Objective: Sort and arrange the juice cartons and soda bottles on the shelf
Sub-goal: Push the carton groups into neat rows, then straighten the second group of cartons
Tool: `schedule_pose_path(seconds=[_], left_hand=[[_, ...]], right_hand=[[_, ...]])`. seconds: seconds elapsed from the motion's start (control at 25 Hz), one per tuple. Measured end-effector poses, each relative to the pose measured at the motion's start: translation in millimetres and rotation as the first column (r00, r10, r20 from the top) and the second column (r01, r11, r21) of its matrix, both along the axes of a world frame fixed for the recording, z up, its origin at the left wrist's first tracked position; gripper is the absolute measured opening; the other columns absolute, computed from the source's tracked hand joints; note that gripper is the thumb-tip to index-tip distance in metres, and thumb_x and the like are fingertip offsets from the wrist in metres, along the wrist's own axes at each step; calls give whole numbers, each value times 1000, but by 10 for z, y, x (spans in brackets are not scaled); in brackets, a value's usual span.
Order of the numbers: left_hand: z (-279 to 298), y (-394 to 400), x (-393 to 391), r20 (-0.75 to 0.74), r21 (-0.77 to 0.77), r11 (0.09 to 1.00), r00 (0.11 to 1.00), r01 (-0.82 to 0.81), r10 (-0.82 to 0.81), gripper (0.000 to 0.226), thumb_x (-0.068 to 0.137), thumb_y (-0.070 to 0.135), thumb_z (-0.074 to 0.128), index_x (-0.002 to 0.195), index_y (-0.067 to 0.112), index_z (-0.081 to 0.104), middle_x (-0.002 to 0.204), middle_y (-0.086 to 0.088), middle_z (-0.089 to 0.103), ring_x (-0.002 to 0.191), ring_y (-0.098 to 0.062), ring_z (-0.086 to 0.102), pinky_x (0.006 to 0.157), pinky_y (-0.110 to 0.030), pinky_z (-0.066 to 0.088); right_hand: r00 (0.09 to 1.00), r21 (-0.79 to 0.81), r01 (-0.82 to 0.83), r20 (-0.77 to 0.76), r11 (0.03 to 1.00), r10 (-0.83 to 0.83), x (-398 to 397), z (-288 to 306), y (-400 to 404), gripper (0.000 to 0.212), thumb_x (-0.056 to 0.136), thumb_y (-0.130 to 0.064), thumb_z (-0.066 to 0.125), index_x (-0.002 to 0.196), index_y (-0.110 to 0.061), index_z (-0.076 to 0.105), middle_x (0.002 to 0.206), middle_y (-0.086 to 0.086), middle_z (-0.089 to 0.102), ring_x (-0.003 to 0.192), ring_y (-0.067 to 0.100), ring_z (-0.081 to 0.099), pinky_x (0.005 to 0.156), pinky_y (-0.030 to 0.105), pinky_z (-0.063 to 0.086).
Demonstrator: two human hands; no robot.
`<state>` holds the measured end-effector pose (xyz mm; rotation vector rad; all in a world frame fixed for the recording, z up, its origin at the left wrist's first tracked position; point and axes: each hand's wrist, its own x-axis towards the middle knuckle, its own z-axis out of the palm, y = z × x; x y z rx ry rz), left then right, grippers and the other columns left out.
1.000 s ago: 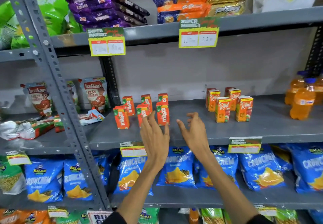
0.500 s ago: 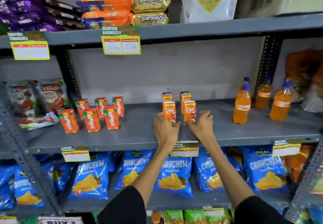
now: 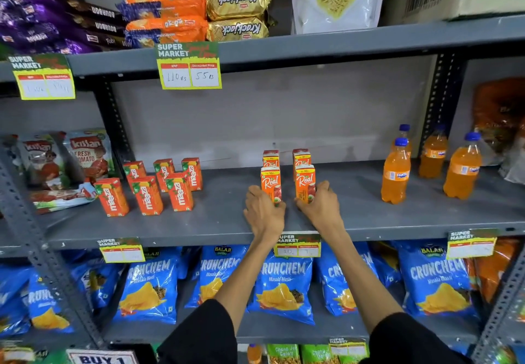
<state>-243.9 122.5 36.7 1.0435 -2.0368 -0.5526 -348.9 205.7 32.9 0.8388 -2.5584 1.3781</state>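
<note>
left hand (image 3: 265, 216): my fingers are wrapped round the base of the front-left Real carton (image 3: 270, 184), on the middle shelf (image 3: 369, 216) near its front edge
right hand (image 3: 321, 206): fingers closed on the front-right Real carton (image 3: 304, 183) — thumb side hidden behind the pack
Real cartons: orange, red top band, white "Real" script, fruit picture low on the face; upright, two by two, the front pair just apart
back pair: rear-left Real carton (image 3: 270, 158) and rear-right Real carton (image 3: 301, 157) mostly covered by the front ones, only tops show
Maaza cartons (image 3: 147, 186): six orange packs with green corners, upright in two staggered rows, well left of the Real group
Fanta bottles (image 3: 395, 172): four orange bottles with blue caps at the right of the same shelf; the rearmost shows only cap and shoulder
hard to read: price tag (image 3: 297, 245) under my wrists is blurred, and my left forearm covers its left end
cut off: ketchup pouches (image 3: 66, 159) at far left sit behind the upright post; the orange packs at far right are too blurred to identify
sleeves: black, bottom edge, cropped
</note>
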Motion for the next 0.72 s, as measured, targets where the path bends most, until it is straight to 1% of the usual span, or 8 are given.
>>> schedule_pose_path(seconds=[0.12, 0.28, 0.44, 0.56, 0.64, 0.68, 0.72], left_hand=[[-11, -15, -5, -3, 1, 1000, 1000, 23, -23, 56, 84, 32, 80, 123, 9, 45, 123, -11, 59, 118, -29, 59, 99, -48, 49], [-22, -15, -5, -5, -17, 1000, 1000, 25, -25, 56, 85, 34, 79, 123, 11, 45, 123, -9, 61, 118, -28, 60, 99, -47, 47], [-37, -15, -1, -4, -22, 999, 1000, 27, -27, 55, 86, 35, 78, 123, 11, 45, 122, -10, 62, 118, -28, 61, 99, -48, 46], [-13, 10, 15, -16, 6, 999, 999, 46, -46, 62, 86, 35, 78, 129, 9, 43, 128, -11, 60, 122, -30, 59, 102, -49, 46], [9, 76, 47, -64, 22, 999, 998, 28, -27, 76, 83, 36, 80, 139, 6, 38, 136, -14, 54, 128, -32, 54, 103, -49, 46], [24, 143, 59, -107, -1, 1000, 994, -2, 2, 79, 82, 37, 81, 141, 6, 37, 138, -15, 52, 129, -32, 51, 102, -48, 47], [41, 228, 59, -157, -64, 997, 987, -37, 27, 77, 82, 37, 81, 140, 9, 38, 136, -13, 52, 127, -30, 51, 98, -46, 47]], right_hand=[[1000, 11, 8, 6, 1000, -9, 0, -10, 5, 60, 79, -38, 80, 117, -8, 45, 119, 16, 62, 111, 32, 63, 89, 46, 57], [1000, 26, 21, 2, 999, -21, -9, -18, -12, 61, 79, -40, 79, 118, -9, 44, 120, 16, 62, 113, 33, 62, 91, 48, 56], [999, 29, 39, -13, 999, -38, 0, -21, -8, 60, 79, -40, 79, 118, -9, 44, 120, 16, 62, 113, 33, 62, 90, 46, 57], [1000, 18, 20, -9, 1000, -20, 11, -6, 1, 64, 77, -41, 80, 119, -9, 43, 121, 16, 62, 115, 33, 61, 91, 45, 57], [1000, -30, -13, 4, 999, 13, 28, -4, 52, 71, 75, -42, 82, 124, -10, 41, 124, 16, 60, 117, 33, 59, 92, 44, 55], [1000, -73, -29, 3, 997, 30, 29, -13, 118, 72, 76, -43, 81, 126, -10, 42, 124, 16, 60, 116, 31, 59, 90, 42, 55], [999, -126, -37, -16, 991, 35, 21, -32, 213, 68, 78, -43, 79, 127, -12, 43, 122, 14, 61, 113, 29, 61, 88, 40, 55]])
